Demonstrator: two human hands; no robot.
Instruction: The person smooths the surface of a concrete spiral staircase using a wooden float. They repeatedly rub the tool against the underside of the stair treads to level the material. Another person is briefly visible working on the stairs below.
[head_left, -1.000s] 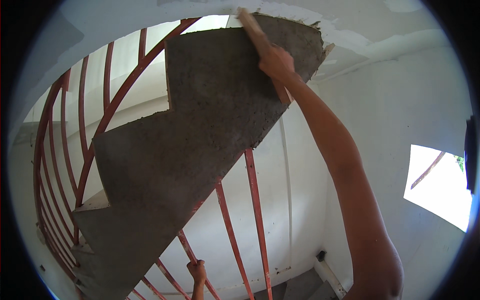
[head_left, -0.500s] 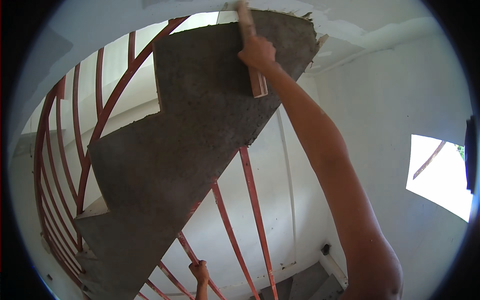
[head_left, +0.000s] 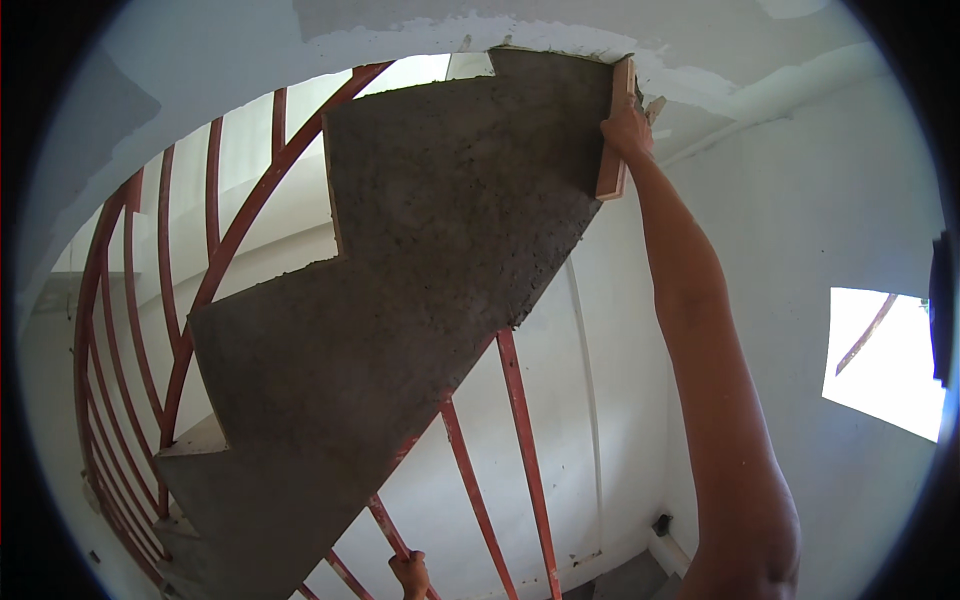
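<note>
My right hand point(head_left: 628, 132), arm stretched upward, is closed on a wooden float point(head_left: 610, 178). The float stands nearly upright at the upper right edge of the stair's side face point(head_left: 400, 230), close under the ceiling. Grey cement coats that stepped face, and its surface looks rough and patchy. Low in the view, my left hand point(head_left: 410, 574) wraps round a red metal baluster point(head_left: 386, 522) beneath the stair's slanting edge. How the float's far face meets the cement is hidden by its body and my fingers.
Curved red railings point(head_left: 240, 240) rise along the left side of the stair. Further red bars point(head_left: 525, 450) slant below it. A bright window opening point(head_left: 880, 360) is in the right wall point(head_left: 790, 220). Whitish patches mark the ceiling point(head_left: 400, 35).
My right hand has carried the float rightward across the cement, from mid-face to the right edge. My left hand still grips the baluster. The whole view has shifted slightly.
</note>
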